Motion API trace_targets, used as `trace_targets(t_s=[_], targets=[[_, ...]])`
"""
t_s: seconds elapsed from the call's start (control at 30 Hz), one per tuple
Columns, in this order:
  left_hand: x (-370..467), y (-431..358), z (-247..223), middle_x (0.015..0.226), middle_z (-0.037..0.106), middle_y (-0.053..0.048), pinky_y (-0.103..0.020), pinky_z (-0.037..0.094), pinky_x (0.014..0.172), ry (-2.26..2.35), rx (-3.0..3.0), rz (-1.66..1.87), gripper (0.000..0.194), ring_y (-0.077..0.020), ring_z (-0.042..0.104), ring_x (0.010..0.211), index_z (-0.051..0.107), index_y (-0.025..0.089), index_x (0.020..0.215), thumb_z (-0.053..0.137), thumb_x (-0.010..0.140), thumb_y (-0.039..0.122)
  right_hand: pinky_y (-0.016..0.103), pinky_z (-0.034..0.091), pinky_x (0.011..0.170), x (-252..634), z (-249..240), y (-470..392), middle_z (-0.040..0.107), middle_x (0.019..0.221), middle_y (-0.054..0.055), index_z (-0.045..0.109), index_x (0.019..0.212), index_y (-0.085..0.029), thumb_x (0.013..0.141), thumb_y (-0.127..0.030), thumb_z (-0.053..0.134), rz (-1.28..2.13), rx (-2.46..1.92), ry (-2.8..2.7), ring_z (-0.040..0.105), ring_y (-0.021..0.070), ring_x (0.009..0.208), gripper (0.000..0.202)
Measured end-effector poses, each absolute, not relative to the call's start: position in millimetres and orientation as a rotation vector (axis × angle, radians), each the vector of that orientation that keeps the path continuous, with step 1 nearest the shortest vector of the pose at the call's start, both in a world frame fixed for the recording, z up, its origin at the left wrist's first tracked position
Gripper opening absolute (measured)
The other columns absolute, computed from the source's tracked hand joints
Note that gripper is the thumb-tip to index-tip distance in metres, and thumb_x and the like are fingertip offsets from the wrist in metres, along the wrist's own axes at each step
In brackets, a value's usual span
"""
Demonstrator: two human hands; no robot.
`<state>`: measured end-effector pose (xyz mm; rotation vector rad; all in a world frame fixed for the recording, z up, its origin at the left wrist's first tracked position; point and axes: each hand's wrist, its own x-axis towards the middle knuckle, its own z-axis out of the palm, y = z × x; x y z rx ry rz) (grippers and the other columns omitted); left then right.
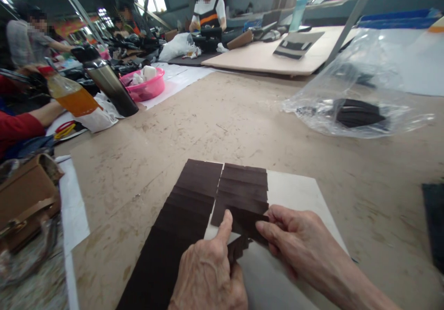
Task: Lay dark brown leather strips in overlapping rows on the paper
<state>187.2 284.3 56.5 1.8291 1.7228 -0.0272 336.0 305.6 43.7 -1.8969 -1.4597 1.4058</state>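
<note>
Right hand (294, 238) closed in a pinch on the right end of a thin dark-brown flat strip (248, 223) on the pale rectangular board (300, 187), left hand (208, 273) curled around a dark-brown strip bundle (238, 250), index extended, presumably keeping that strip flat and aligned.

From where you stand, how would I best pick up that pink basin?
I'd take the pink basin by its right rim, coming from the right: in this view that edge is unobstructed, while the metal flask stands in front of the left side. Better keep it level, since it is open on top and white things lie inside.
</note>
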Motion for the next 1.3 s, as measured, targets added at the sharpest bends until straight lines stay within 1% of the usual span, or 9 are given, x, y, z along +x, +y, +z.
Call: trace_targets(t_s=[0.1, 0.23, 0.37, 0.5, 0.77, 0.87, 1.07, 1.17, 1.3], targets=[[185, 284, 57, 0.072, 0.069, -0.011, -0.032, 0.045, 0.061, 1.709, 1.817, 0.046, 0.070, -0.0228, 0.062, 0.062, 0.035, 0.011, 0.129, 0.038, 0.060, 0.012, 0.015, 0.027, 0.028, 342, 43, 300, 0.043, 0.041, -0.006, 0.040, 0.051, -0.019, 0.074, -0.026, 0.042, 1.255, -1.934, -1.542, 0.037, 0.0050, 0.028, 0.024], [185, 283, 60, 0.076, 0.070, -0.007, -0.027, 0.045, 0.064, 1.725, 1.785, 0.109, 0.066, -0.0192, 0.063, 0.064, 0.041, 0.015, 0.126, 0.039, 0.061, 0.009, 0.016, 0.025, 0.028, 347, 39, 298, 0.043, 0.039, -0.005, 0.042, 0.051, -0.019, 0.075, -0.025, 0.040, 1.300, -1.966, -1.538, 0.034, 0.0049, 0.026, 0.024], [185, 284, 61, 0.092, 0.068, -0.011, -0.033, 0.045, 0.076, 1.731, 1.769, 0.090, 0.064, -0.0226, 0.063, 0.081, 0.042, 0.015, 0.125, 0.038, 0.062, 0.008, 0.018, 0.024, 0.032, 346, 37, 298, 0.041, 0.037, -0.005, 0.041, 0.051, -0.020, 0.075, -0.025, 0.039, 1.242, -1.970, -1.588, 0.034, 0.0064, 0.030, 0.024], [184, 286, 61, 0.089, 0.069, -0.011, -0.036, 0.043, 0.082, 1.721, 1.764, 0.044, 0.064, -0.0240, 0.061, 0.089, 0.042, 0.017, 0.125, 0.038, 0.062, 0.008, 0.018, 0.026, 0.038, 344, 39, 300, 0.044, 0.039, -0.004, 0.042, 0.051, -0.019, 0.073, -0.023, 0.041, 1.169, -1.996, -1.611, 0.035, 0.0077, 0.038, 0.022], [183, 288, 66, 0.084, 0.070, -0.010, -0.038, 0.045, 0.075, 1.782, 1.814, -0.061, 0.060, -0.0253, 0.064, 0.080, 0.042, 0.024, 0.125, 0.039, 0.067, 0.009, 0.021, 0.023, 0.041, 338, 37, 307, 0.039, 0.043, -0.002, 0.039, 0.047, -0.019, 0.066, -0.021, 0.040, 1.001, -2.191, -1.679, 0.038, 0.0102, 0.044, 0.019], [182, 289, 66, 0.093, 0.068, -0.011, -0.040, 0.045, 0.076, 1.790, 1.839, -0.093, 0.060, -0.0265, 0.062, 0.088, 0.043, 0.026, 0.124, 0.039, 0.066, 0.008, 0.023, 0.024, 0.045, 335, 40, 307, 0.045, 0.046, 0.000, 0.042, 0.049, -0.019, 0.066, -0.020, 0.040, 0.902, -2.250, -1.771, 0.042, 0.0126, 0.047, 0.017], [172, 291, 63, 0.103, 0.065, -0.008, -0.039, 0.046, 0.073, 1.725, 1.935, -0.031, 0.063, -0.0251, 0.063, 0.085, 0.044, 0.032, 0.122, 0.036, 0.064, 0.008, 0.028, 0.024, 0.050, 329, 45, 299, 0.057, 0.058, 0.008, 0.048, 0.064, -0.019, 0.072, -0.024, 0.040, 0.651, -2.326, -1.952, 0.053, 0.0217, 0.055, 0.013], [170, 291, 64, 0.101, 0.066, -0.007, -0.039, 0.046, 0.073, 1.712, 1.948, -0.025, 0.063, -0.0241, 0.063, 0.083, 0.044, 0.033, 0.122, 0.035, 0.064, 0.007, 0.028, 0.025, 0.050, 332, 43, 297, 0.058, 0.058, 0.007, 0.048, 0.067, -0.021, 0.073, -0.030, 0.044, 0.503, -2.394, -1.942, 0.055, 0.0235, 0.057, 0.012], [170, 293, 69, 0.103, 0.065, -0.008, -0.039, 0.045, 0.075, 1.709, 1.901, 0.007, 0.062, -0.0238, 0.063, 0.085, 0.047, 0.031, 0.119, 0.035, 0.063, 0.006, 0.027, 0.031, 0.051, 343, 42, 300, 0.058, 0.059, 0.002, 0.048, 0.062, -0.022, 0.068, -0.034, 0.053, 0.631, -2.381, -1.721, 0.054, 0.0204, 0.059, 0.015]])
